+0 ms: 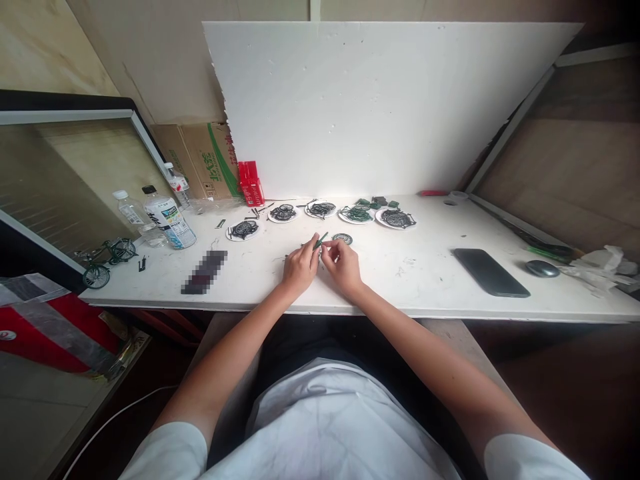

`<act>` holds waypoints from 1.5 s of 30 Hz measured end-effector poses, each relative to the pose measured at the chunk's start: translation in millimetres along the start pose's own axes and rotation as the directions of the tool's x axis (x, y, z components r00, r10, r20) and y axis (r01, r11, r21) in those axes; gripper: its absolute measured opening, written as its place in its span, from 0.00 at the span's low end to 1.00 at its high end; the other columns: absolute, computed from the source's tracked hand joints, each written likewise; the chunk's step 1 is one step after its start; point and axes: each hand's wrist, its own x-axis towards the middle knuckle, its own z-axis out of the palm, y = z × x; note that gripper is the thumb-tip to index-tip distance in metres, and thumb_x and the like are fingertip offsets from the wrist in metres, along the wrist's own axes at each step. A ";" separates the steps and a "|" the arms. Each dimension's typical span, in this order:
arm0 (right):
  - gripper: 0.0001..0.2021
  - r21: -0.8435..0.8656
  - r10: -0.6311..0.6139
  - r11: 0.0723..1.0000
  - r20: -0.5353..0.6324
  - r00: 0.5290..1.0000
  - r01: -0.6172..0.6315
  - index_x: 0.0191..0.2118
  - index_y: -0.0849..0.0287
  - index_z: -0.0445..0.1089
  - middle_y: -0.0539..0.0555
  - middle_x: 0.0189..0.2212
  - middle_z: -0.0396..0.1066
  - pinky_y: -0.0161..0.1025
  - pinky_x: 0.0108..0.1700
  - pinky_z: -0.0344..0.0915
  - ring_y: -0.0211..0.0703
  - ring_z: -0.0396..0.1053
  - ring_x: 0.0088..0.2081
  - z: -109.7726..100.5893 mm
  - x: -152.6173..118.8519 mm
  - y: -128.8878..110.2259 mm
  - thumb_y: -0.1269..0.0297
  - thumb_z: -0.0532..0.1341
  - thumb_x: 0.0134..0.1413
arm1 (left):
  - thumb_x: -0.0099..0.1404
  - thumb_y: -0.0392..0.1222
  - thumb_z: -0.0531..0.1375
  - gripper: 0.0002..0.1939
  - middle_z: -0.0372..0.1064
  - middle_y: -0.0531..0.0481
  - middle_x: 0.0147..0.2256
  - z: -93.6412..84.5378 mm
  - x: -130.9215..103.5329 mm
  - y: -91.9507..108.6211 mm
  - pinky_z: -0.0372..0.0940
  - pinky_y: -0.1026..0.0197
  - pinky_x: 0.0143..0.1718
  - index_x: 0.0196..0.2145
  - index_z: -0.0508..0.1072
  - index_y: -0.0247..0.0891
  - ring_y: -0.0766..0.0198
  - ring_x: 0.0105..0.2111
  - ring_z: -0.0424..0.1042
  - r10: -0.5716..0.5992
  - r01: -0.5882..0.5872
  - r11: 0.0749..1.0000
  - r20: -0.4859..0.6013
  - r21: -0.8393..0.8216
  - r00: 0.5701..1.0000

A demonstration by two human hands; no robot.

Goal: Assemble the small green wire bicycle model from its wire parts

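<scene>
My left hand [301,267] is closed on a small green part [321,239] above the white table [385,280]. Close beside it, my right hand [343,267] has its thumb and forefinger pinched at the green part's lower end; anything between those fingertips is too small to make out. A small round spoked wheel [343,238] lies just behind my right hand. Farther back stand several white plates of parts, among them a plate of green pieces [356,213] and a plate of dark wheels [396,219].
Bottles [173,223] and a small bicycle model [107,257] stand at the left. A red box [251,183] is at the back by a cardboard carton [205,160]. On the right lie a dark phone-like slab [490,272], a mouse [543,269] and crumpled tissue [603,267].
</scene>
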 end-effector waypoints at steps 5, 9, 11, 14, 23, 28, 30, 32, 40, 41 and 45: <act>0.11 -0.105 -0.020 0.994 0.008 1.000 0.020 0.44 0.54 0.70 0.54 0.32 0.75 0.42 0.35 0.63 0.47 0.73 0.33 1.2 -1.6 0.8 0.53 0.58 0.71 | 0.82 0.46 0.50 0.25 0.78 0.35 0.58 -0.8 -0.3 1.4 0.77 0.52 0.56 0.70 0.67 0.35 0.52 0.53 0.83 -0.001 0.001 1.000 -0.013 -0.010 1.000; 0.10 -0.054 0.003 0.999 0.030 1.000 -0.001 0.44 0.53 0.68 0.54 0.35 0.75 0.42 0.38 0.64 0.47 0.74 0.36 1.6 -2.1 2.3 0.52 0.59 0.72 | 0.82 0.46 0.50 0.24 0.79 0.35 0.57 -0.1 -0.4 0.0 0.77 0.52 0.54 0.68 0.69 0.34 0.52 0.52 0.83 0.007 -0.008 1.000 -0.024 -0.003 1.000; 0.10 -0.014 0.022 1.000 0.045 0.999 -0.021 0.43 0.53 0.68 0.55 0.36 0.76 0.43 0.39 0.65 0.47 0.74 0.36 1.6 -1.5 3.3 0.53 0.59 0.71 | 0.82 0.46 0.51 0.23 0.80 0.36 0.56 0.6 -0.5 -1.3 0.78 0.52 0.53 0.67 0.70 0.34 0.52 0.51 0.84 0.005 -0.005 1.000 -0.028 -0.002 1.000; 0.10 0.039 0.057 0.997 0.066 0.996 -0.059 0.42 0.54 0.68 0.54 0.35 0.76 0.43 0.39 0.65 0.46 0.73 0.35 1.7 -0.3 4.6 0.53 0.60 0.70 | 0.82 0.46 0.52 0.23 0.81 0.36 0.55 1.6 -0.7 -3.5 0.78 0.52 0.53 0.67 0.71 0.35 0.52 0.51 0.84 0.000 0.000 1.000 -0.027 -0.001 1.000; 0.25 0.373 0.226 0.880 0.216 0.950 -0.294 0.39 0.53 0.68 0.48 0.24 0.70 0.41 0.30 0.66 0.42 0.68 0.24 3.9 9.7 5.9 0.34 0.65 0.61 | 0.81 0.46 0.52 0.23 0.79 0.36 0.58 1.4 -0.3 -4.8 0.77 0.52 0.56 0.68 0.70 0.36 0.52 0.53 0.83 -0.023 0.023 1.000 0.002 0.003 1.000; 0.30 0.452 0.259 0.818 0.263 0.929 -0.356 0.38 0.54 0.69 0.47 0.21 0.68 0.40 0.26 0.63 0.41 0.65 0.21 3.7 13.7 4.7 0.28 0.66 0.55 | 0.82 0.45 0.51 0.24 0.78 0.36 0.59 -0.8 1.0 -2.3 0.76 0.51 0.58 0.69 0.69 0.37 0.52 0.55 0.82 -0.024 0.024 1.000 -0.002 -0.011 1.000; 0.27 0.415 0.234 0.857 0.213 0.949 -0.304 0.39 0.54 0.70 0.48 0.22 0.68 0.40 0.27 0.63 0.41 0.65 0.22 3.0 11.0 3.2 0.32 0.65 0.59 | 0.82 0.45 0.51 0.24 0.78 0.36 0.59 -1.6 1.4 -1.2 0.76 0.51 0.58 0.69 0.69 0.37 0.52 0.55 0.82 -0.026 0.026 1.000 -0.007 -0.010 1.000; 0.21 0.323 0.168 0.925 0.121 0.978 -0.199 0.40 0.54 0.71 0.48 0.24 0.68 0.41 0.31 0.64 0.42 0.66 0.25 2.2 6.9 1.7 0.39 0.64 0.65 | 0.82 0.45 0.51 0.24 0.77 0.36 0.60 -2.4 1.7 -0.1 0.76 0.50 0.58 0.69 0.69 0.37 0.51 0.55 0.81 -0.025 0.025 1.000 -0.007 -0.006 1.000; 0.11 -0.177 0.000 0.984 0.009 1.000 0.001 0.44 0.55 0.74 0.54 0.33 0.76 0.40 0.34 0.59 0.45 0.72 0.32 2.4 -1.9 1.4 0.54 0.60 0.71 | 0.82 0.46 0.51 0.24 0.79 0.37 0.57 -2.9 1.3 0.7 0.76 0.52 0.58 0.68 0.70 0.36 0.53 0.54 0.82 -0.002 0.003 1.000 -0.018 0.009 1.000; 0.11 -0.208 -0.007 0.978 0.012 1.000 0.009 0.45 0.55 0.74 0.55 0.34 0.77 0.40 0.34 0.59 0.45 0.72 0.32 2.6 -2.0 1.5 0.54 0.60 0.72 | 0.82 0.46 0.51 0.24 0.80 0.37 0.57 -2.5 1.2 0.5 0.77 0.53 0.57 0.68 0.71 0.36 0.53 0.53 0.83 -0.002 0.002 1.000 -0.021 0.015 1.000; 0.12 -0.256 -0.015 0.966 0.037 0.999 0.024 0.45 0.57 0.73 0.55 0.35 0.78 0.39 0.33 0.58 0.45 0.72 0.32 2.8 -2.4 1.7 0.54 0.59 0.73 | 0.82 0.45 0.51 0.24 0.81 0.38 0.55 -1.2 0.6 -0.2 0.77 0.54 0.53 0.67 0.71 0.34 0.53 0.49 0.84 -0.009 0.010 0.999 -0.023 0.049 1.000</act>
